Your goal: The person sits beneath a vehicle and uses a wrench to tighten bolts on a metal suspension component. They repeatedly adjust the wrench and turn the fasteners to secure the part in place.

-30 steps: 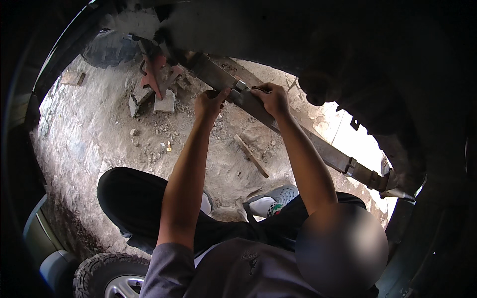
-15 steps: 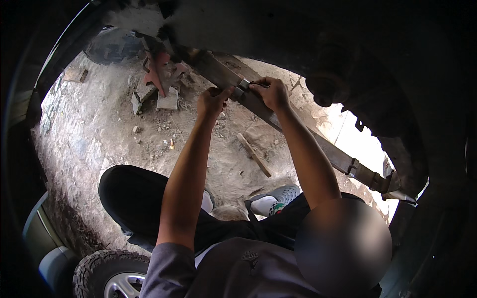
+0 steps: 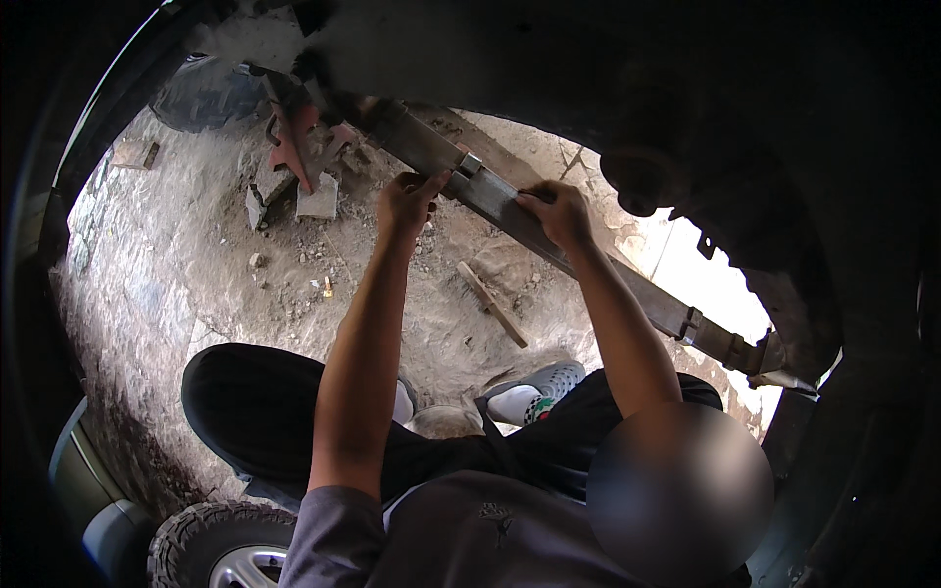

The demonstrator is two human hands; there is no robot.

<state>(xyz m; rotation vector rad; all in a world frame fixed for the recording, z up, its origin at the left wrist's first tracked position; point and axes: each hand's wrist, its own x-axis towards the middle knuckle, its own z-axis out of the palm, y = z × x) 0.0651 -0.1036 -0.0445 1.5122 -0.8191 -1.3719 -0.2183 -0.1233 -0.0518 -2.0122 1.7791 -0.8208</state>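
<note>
A long flat metal bar point(image 3: 537, 229) runs diagonally under the dark vehicle underside point(image 3: 549, 59), with a narrow bright metal clamp point(image 3: 470, 166) around its upper part. My left hand point(image 3: 406, 208) grips the bar's lower edge just below the clamp, thumb on the bar and fingers curled. My right hand point(image 3: 557, 212) is on the bar a little to the right of the clamp, its fingers closed in a pinch; whatever is between the fingertips is too small to make out. A second clamp-like fitting point(image 3: 689, 325) sits near the bar's right end.
Red metal stands point(image 3: 292, 142) and broken concrete blocks point(image 3: 317, 196) lie at the upper left, near a dark tyre point(image 3: 206, 98) and a small block point(image 3: 135, 154). A wooden stick point(image 3: 490, 302) lies on the dirty floor between my arms. Another tyre point(image 3: 196, 534) is at the lower left.
My right hand has moved from the clamp rightward and down along the bar. My left hand stays just below the clamp.
</note>
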